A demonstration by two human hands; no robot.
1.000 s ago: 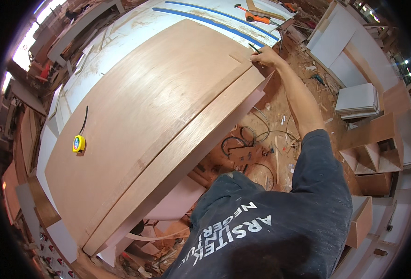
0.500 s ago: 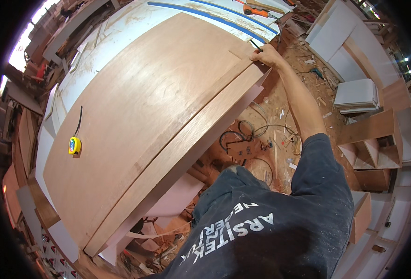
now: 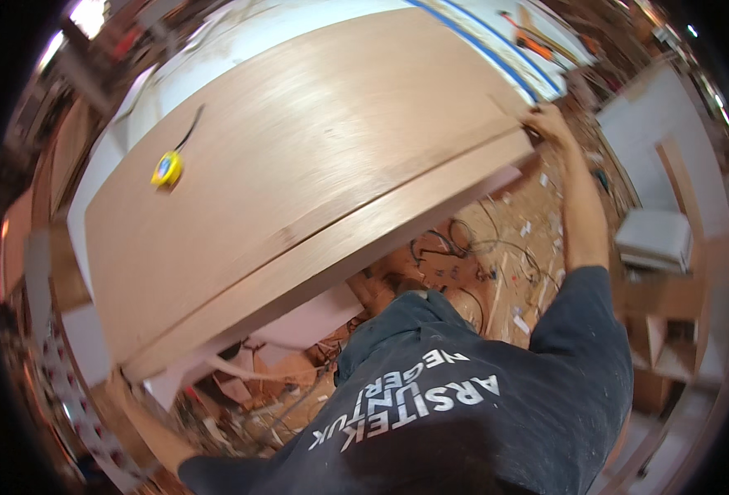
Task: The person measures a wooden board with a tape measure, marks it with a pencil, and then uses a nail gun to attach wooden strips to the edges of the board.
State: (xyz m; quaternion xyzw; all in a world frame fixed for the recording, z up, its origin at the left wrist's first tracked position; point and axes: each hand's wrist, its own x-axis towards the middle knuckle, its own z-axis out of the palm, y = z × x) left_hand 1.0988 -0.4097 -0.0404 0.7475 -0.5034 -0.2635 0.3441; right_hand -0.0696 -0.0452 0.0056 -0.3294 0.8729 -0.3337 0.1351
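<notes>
A broad curved plywood panel (image 3: 315, 140) lies on a white surface, with a long plywood strip (image 3: 364, 223) along its near edge. My right hand (image 3: 548, 124) is closed at the far right end of these edges; motion blur hides exactly what it holds. My left hand (image 3: 120, 388) grips the near left corner of the panel, its fingers partly hidden. A yellow tape measure (image 3: 167, 168) with a dark strap rests on the panel's left part.
Blue-edged strips (image 3: 496, 58) and an orange tool (image 3: 533, 41) lie beyond the panel. Cables (image 3: 463, 239) and offcuts cover the floor below. At right are white boards (image 3: 653, 148), a stack of panels (image 3: 653, 235) and open plywood boxes (image 3: 661, 338).
My left hand has appeared at the near left corner. The view has shifted, so the panel sits higher on the left and my right hand farther right; the pencil seen earlier is indistinct.
</notes>
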